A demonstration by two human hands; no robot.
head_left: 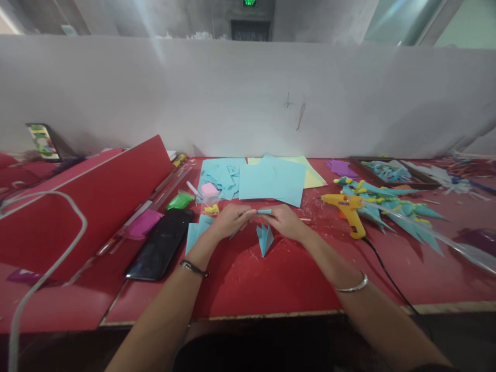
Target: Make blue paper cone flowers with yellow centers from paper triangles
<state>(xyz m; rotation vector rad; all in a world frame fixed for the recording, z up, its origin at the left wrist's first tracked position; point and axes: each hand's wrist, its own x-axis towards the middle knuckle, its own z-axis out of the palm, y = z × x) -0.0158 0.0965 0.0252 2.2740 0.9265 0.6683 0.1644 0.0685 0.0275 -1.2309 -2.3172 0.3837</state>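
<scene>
Between the fingertips of my left hand (pixel 233 219) and my right hand (pixel 285 222) is a small folded strip of light blue paper (pixel 264 211). Both hands are closed on it, one at each end, above the red table. Just below them, a pleated light blue paper piece (pixel 264 239) stands on the table near my right fingers. Beyond my hands lie flat blue paper sheets (pixel 271 181). More blue paper (pixel 197 235) sits by my left wrist, partly hidden by the forearm.
On the right lie a yellow glue gun (pixel 346 209) with its black cord and several blue paper cones (pixel 411 212). A black phone (pixel 160 245), a green packet (pixel 180 200) and a pink packet (pixel 143 223) are on the left, beside a red board (pixel 96 206). A tray (pixel 420 181) holds paper scraps.
</scene>
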